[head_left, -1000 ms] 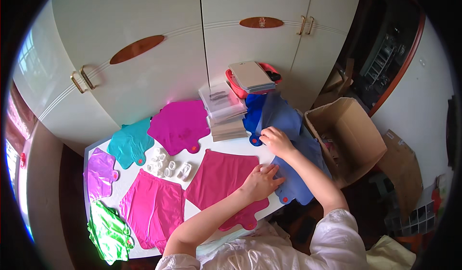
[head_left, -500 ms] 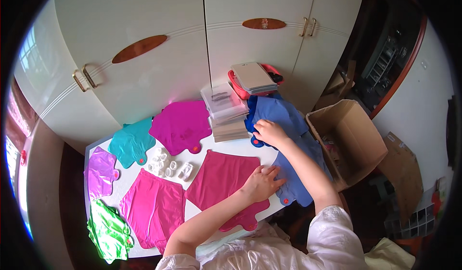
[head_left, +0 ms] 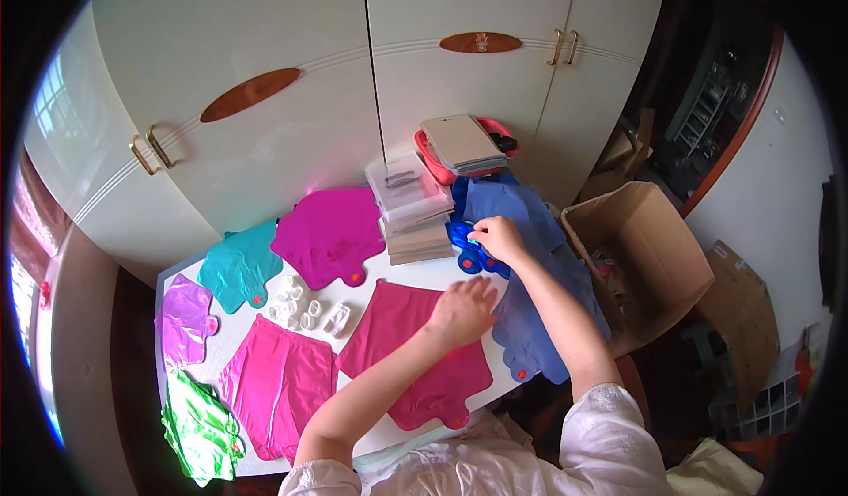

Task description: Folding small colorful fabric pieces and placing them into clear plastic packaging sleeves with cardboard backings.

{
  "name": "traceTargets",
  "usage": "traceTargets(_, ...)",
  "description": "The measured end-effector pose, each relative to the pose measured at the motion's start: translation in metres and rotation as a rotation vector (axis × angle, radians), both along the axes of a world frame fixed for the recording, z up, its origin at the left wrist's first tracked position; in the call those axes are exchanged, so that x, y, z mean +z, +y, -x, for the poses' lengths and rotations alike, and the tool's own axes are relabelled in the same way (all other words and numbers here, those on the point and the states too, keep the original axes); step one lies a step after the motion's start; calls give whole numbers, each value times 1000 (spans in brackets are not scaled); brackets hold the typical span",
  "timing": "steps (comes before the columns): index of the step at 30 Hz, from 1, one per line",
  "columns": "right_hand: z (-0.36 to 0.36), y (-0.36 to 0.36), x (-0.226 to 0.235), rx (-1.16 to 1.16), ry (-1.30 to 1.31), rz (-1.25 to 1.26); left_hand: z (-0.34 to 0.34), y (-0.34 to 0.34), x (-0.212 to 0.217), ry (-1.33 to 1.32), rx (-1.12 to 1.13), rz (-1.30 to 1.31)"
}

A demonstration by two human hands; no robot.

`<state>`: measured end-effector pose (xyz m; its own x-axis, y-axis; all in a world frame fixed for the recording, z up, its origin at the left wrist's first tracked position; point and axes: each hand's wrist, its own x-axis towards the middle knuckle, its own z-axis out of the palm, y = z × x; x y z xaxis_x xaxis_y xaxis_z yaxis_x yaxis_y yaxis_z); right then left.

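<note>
My right hand (head_left: pixel 500 238) has its fingers pinched at the edge of a shiny dark-blue foil piece (head_left: pixel 465 260), beside a pile of dull blue sheets (head_left: pixel 548 297). My left hand (head_left: pixel 464 310), slightly blurred, hovers open above a dark pink foil sheet (head_left: pixel 389 355). That sheet lies flat and has a rounded tab with a red dot, like an uninflated foil balloon. To its left lies a brighter pink sheet (head_left: pixel 278 381) of similar shape. Small white rolls (head_left: pixel 291 302) and a white bundle (head_left: pixel 337 319) sit behind the two pink sheets.
More foil sheets lie on the white table (head_left: pixel 362 295): magenta (head_left: pixel 327 235), teal (head_left: pixel 238 266), purple (head_left: pixel 185 319) and green (head_left: pixel 199 430). Stacked cards (head_left: pixel 420 240) and a red basket (head_left: pixel 424 147) stand at the back. An open cardboard box (head_left: pixel 649 266) is at right; white cabinets rise behind.
My left hand has lifted off the blue sheets and moved left and back over the dark pink one. My right hand has shifted slightly, and more of the shiny dark-blue foil shows beside it.
</note>
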<state>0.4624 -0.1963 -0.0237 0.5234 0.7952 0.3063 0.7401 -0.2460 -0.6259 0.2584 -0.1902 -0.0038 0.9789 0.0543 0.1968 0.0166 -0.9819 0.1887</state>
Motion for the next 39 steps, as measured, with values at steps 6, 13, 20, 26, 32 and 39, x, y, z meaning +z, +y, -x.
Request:
traceTargets(6,-25,0,-18,-26,385,-86,-56,53,-19,-202,214,-166)
traceTargets(13,-61,-6,-23,-63,996,-350,-70,57,-22,40,183,-109)
traceTargets(20,-165,-47,-21,-505,1084,-728,-67,60,-19,111,176,-98)
traceTargets(26,-248,-116,24,-510,1259,-1197,-68,62,-18,171,173,-95)
traceTargets(32,-187,-129,138,-520,325,-1321,-70,58,-19,152,167,-70)
traceTargets(39,6,16,212,-62,-631,-711,-39,72,-6,-168,231,-103)
